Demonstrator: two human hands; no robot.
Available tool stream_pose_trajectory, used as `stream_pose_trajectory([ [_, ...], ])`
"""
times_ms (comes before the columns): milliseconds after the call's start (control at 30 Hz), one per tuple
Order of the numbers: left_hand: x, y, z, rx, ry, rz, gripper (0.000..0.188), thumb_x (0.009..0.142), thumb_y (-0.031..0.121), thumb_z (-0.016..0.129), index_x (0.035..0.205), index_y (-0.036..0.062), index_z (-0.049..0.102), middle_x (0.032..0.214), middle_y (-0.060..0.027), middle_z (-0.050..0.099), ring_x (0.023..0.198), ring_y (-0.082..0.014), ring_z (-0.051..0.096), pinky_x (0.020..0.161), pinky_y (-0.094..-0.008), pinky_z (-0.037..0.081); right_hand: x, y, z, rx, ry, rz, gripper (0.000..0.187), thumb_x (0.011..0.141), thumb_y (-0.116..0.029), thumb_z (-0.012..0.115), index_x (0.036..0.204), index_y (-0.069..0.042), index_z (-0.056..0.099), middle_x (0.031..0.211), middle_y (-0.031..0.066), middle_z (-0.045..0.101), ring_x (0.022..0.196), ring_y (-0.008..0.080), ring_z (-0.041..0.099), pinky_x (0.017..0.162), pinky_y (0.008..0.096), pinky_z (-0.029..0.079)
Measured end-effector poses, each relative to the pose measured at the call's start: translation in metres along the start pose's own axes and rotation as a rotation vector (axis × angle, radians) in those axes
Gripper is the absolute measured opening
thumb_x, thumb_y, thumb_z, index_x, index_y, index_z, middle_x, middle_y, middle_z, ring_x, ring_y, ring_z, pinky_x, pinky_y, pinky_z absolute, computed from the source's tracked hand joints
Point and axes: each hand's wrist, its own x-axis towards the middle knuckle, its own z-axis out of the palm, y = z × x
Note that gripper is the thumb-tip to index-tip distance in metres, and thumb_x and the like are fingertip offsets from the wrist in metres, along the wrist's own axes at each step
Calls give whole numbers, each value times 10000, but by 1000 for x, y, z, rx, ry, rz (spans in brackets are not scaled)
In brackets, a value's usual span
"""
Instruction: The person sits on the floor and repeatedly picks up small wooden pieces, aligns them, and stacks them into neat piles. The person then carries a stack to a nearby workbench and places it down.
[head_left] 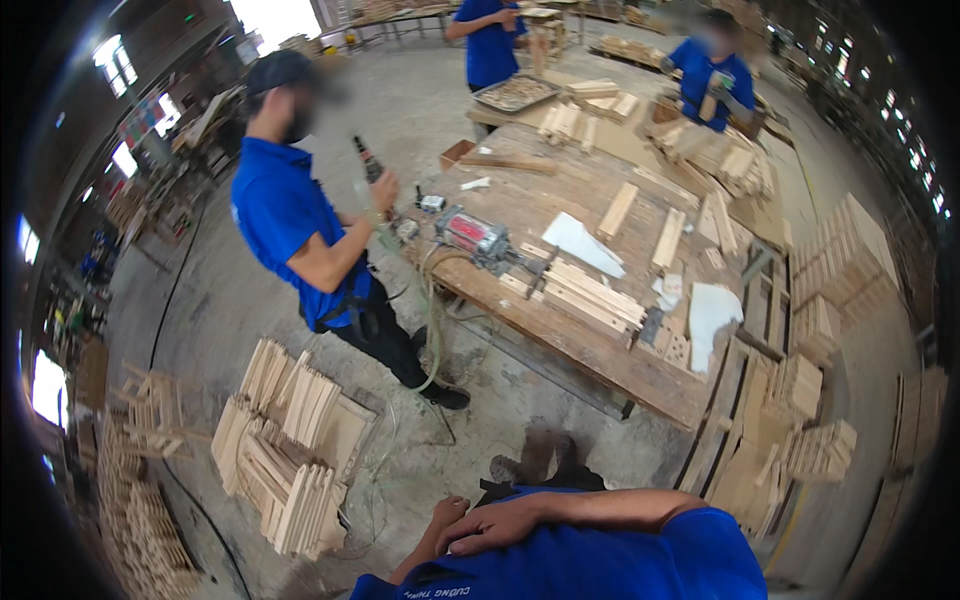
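My hands are folded before my waist, over my blue shirt. My right hand (490,526) lies across my left wrist, its fingers bent down around it. Just beyond, my left hand (451,510) shows in part, loosely curled, with no object visible in it. Both are apart from the wooden worktable (560,345) ahead. On the table a grey and red clamping device with a cylinder (473,236) stands at the left edge. Beside it, several wooden strips (590,297) lie side by side between metal blocks.
To the left a co-worker (300,220) holds a black hand tool (368,160) upright, near a pale hose (436,330). Stacked wood pieces (310,410) lie on the floor at left; more stacks (820,450) stand right. Two other people (712,85) are at the far side.
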Motion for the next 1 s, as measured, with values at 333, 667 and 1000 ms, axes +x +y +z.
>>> stream_pose_trajectory([
  [333,31,12,-24,126,2,114,583,890,498,655,1252,50,753,1229,-253,736,1189,-412,694,1041,-471,534,-36,25,-11,-164,443,140,403,1064,-416,607,1256,-67,664,1138,122,735,1052,227,690,939,362,524],
  [667,69,76,-33,34,-52,254,636,891,483,671,1341,33,694,1192,-235,754,1136,-398,716,1005,-456,545,-156,58,-22,-431,1049,791,471,992,-437,693,1287,-69,681,1098,166,751,1014,329,728,893,437,568],
  [1000,111,161,-44,-212,-173,230,602,934,431,681,1380,27,667,1261,-245,730,1142,-343,732,987,-411,559,-147,68,-130,-621,976,687,506,1011,-441,635,1338,-54,650,1247,191,679,1165,395,654,982,474,525],
])
